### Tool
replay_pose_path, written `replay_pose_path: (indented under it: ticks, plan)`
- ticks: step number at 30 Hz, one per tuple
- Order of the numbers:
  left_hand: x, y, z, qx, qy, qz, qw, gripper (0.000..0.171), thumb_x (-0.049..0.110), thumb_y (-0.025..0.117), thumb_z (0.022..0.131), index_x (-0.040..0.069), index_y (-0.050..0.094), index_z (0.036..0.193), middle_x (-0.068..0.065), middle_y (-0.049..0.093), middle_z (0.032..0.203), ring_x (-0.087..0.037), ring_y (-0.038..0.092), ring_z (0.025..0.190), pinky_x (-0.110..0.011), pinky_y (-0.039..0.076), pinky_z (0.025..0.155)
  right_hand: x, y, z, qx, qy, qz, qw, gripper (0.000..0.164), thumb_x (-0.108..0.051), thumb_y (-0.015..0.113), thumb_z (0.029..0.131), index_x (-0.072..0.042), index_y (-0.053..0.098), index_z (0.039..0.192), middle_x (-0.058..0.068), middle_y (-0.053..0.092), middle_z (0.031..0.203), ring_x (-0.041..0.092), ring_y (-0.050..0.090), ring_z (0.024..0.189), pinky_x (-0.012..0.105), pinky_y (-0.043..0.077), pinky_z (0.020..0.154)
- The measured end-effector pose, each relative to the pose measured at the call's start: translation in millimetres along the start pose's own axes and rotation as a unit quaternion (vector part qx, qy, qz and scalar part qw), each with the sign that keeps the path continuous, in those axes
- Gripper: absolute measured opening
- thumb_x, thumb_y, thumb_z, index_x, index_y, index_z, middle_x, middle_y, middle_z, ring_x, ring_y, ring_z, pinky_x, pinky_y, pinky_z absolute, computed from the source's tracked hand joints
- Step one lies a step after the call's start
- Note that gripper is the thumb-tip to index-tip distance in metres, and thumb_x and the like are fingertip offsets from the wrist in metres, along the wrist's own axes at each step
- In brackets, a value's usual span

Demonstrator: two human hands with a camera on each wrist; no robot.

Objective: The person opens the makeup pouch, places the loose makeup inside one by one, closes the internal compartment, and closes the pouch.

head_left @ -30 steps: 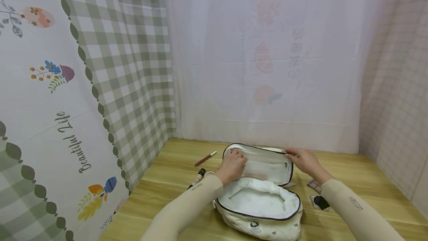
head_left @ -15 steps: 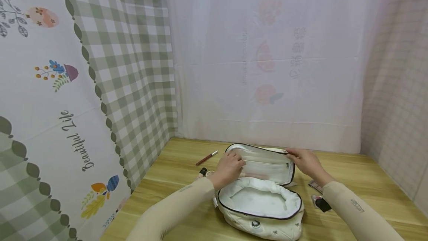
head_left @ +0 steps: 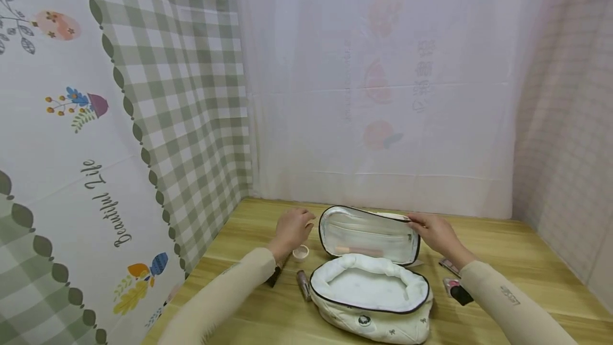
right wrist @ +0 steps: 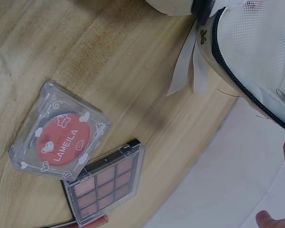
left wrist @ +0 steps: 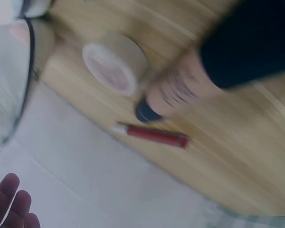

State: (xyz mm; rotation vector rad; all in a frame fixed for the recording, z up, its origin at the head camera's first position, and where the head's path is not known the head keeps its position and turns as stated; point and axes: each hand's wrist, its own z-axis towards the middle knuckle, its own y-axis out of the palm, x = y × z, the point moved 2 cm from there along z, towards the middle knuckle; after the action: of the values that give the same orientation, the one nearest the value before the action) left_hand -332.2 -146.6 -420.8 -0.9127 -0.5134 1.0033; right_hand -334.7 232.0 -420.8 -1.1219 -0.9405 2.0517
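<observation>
A cream quilted makeup bag (head_left: 371, 329) stands unzipped, its white inside showing. Its lid (head_left: 402, 250) is raised at the back, and my right hand (head_left: 437, 234) pinches the lid's upper right edge. Behind the lid's mesh pocket lies a pinkish stick (head_left: 359, 252). My left hand (head_left: 291, 229) is off the lid to its left, fingers loosely bent and holding nothing. Below that hand, the left wrist view shows a beige tube with a dark cap (left wrist: 180, 88), a round jar (left wrist: 118, 64) and a red lip gloss (left wrist: 156, 136).
A brown tube (head_left: 303, 285) lies just left of the bag. On the right are a blush compact (right wrist: 64, 137), a nine-pan eyeshadow palette (right wrist: 107, 183) and part of a red tube (right wrist: 97, 222). Curtains enclose the wooden table (head_left: 522, 270).
My left hand has come out of the lid and moved left over the cosmetics. The pinkish stick now shows fully in the mesh pocket. My right hand stays on the lid.
</observation>
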Motion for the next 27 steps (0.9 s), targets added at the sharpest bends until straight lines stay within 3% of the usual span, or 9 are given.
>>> replay_pose_path:
  ticks: [7,17,20,27]
  plan:
    - [-38.7,-9.9,-13.0,0.024,-0.071,-0.011,0.9971,0.021,0.019,0.081,0.083,0.015,0.076,0.104,-0.002,0.072,0.102,-0.023,0.069,0.09,-0.044,0.053,0.077,0,1,-2,0.008,-0.001,0.013,1.0,0.031,-0.015,0.062,0.098,0.003,0.066,0.124,0.025,0.067,0.116,0.046,0.062,0.106,0.06,0.048,0.086]
    - [-81.6,-8.5,-30.9,-0.013,-0.174,-0.045,0.9837,0.028,0.025,0.076,0.089,0.011,0.074,0.113,-0.007,0.07,0.113,-0.028,0.065,0.103,-0.045,0.053,0.085,4,3,-4,0.022,-0.002,0.023,0.999,0.031,-0.015,0.063,0.098,0.003,0.068,0.123,0.025,0.068,0.115,0.045,0.063,0.105,0.059,0.048,0.086]
    - [-86.0,-5.1,-33.6,-0.026,-0.189,-0.053,0.9801,0.029,0.025,0.076,0.089,0.012,0.074,0.114,-0.007,0.069,0.115,-0.029,0.064,0.105,-0.046,0.052,0.086,4,3,-4,0.021,0.0,0.024,0.999,0.03,-0.014,0.063,0.098,0.003,0.068,0.122,0.025,0.068,0.114,0.045,0.063,0.105,0.06,0.048,0.085]
    - [-90.3,8.0,-38.0,-0.039,-0.188,-0.087,0.9775,0.032,0.02,0.078,0.087,0.006,0.072,0.116,-0.011,0.07,0.112,-0.03,0.065,0.101,-0.046,0.054,0.08,0,2,-5,0.018,0.001,0.026,1.0,0.029,-0.013,0.063,0.097,0.002,0.068,0.121,0.023,0.069,0.113,0.045,0.063,0.105,0.06,0.048,0.085]
